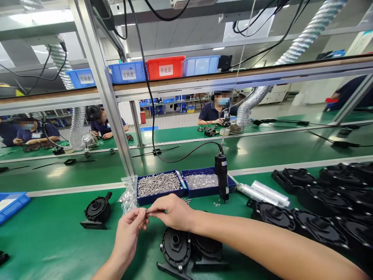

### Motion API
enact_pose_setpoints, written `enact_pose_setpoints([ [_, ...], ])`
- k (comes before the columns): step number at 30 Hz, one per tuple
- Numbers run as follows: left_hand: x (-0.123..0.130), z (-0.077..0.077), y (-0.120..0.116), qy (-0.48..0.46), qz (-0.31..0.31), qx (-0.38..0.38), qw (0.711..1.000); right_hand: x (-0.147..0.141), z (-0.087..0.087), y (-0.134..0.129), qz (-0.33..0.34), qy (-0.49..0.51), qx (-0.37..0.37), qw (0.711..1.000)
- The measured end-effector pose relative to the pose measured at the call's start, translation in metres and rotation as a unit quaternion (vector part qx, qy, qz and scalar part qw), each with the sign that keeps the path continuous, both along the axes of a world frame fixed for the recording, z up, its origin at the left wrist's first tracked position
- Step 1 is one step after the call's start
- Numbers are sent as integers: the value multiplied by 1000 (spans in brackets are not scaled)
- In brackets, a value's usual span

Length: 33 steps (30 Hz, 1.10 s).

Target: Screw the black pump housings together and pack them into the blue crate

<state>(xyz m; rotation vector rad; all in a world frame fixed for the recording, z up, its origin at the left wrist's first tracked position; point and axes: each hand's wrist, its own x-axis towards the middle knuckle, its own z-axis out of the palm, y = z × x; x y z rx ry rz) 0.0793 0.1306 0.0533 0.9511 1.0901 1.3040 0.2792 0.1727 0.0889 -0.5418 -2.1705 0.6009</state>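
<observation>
My left hand (130,229) is closed in a pinch, its fingertips meeting those of my right hand (173,212). A small metal piece that looks like a screw (147,212) shows between them, mostly covered by fingers. Below my right hand stands a round black pump-like housing (175,245) with screws around its rim, and another black housing (207,245) sits partly under my forearm. Behind the hands are a blue tray of screws (159,184) and a blue tray of small metal nuts or washers (201,181). Some loose screws (186,201) lie by the trays.
A black electric screwdriver (222,177) hangs over the second tray. One black housing (97,210) stands left; several more (317,225) crowd the right. A plastic bag of parts (128,194) leans by the trays. Clear plastic rolls (265,193) lie behind. Co-workers (217,112) sit across.
</observation>
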Motion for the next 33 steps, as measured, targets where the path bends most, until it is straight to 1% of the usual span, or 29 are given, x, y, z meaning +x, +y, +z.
enact_pose_setpoints([
  [3,-1,-1,0,16,-2,16,1000,-1,-1,-1,-6,11,18,1000],
  [5,-2,-2,0,40,5,37,999,-2,0,-2,-17,1,21,1000],
  [7,-4,-3,-1,91,23,75,993,-2,3,-4,-44,-14,12,999],
  [8,-5,-3,-1,127,41,106,985,-3,5,-6,-62,-19,-4,998],
  [9,-6,-3,-2,167,59,145,973,-4,7,-8,-80,-21,-31,996],
  [11,-10,0,-3,233,86,238,939,-6,8,-11,-100,-10,-115,988],
  [13,-13,3,-5,264,98,300,911,-8,7,-12,-73,12,-224,972],
  [15,-16,7,-8,273,100,315,903,-12,3,-11,-19,39,-322,946],
  [17,-17,9,-10,281,109,317,899,-15,-1,-8,26,65,-390,918],
  [19,-17,10,-11,287,119,333,890,-15,0,-6,42,83,-422,902],
  [20,-16,10,-11,287,124,333,890,-12,2,-5,41,83,-426,900],
  [21,-16,9,-10,282,130,322,895,-7,6,-5,33,72,-419,905],
  [22,-15,9,-10,272,135,296,906,0,12,-5,19,47,-395,917],
  [23,-15,8,-9,255,138,257,922,10,19,-7,1,6,-351,936],
  [24,-15,7,-7,235,137,209,939,22,27,-10,-17,-53,-287,956],
  [25,-14,6,-6,214,132,162,954,36,36,-14,-36,-127,-209,969],
  [26,-14,4,-5,199,119,121,965,50,44,-19,-53,-211,-129,967],
  [27,-13,3,-3,191,102,91,972,63,52,-24,-70,-296,-63,951],
  [28,-12,1,-2,188,82,72,976,75,59,-30,-84,-372,-22,924],
  [29,-10,-1,0,189,63,63,978,85,64,-35,-99,-432,-7,896],
  [30,-8,-3,1,191,47,57,979,92,68,-40,-113,-474,-11,873],
  [31,-6,-4,2,193,33,50,979,98,70,-43,-123,-500,-23,857],
  [33,-2,-5,2,191,19,33,981,103,71,-45,-132,-519,-38,843],
])
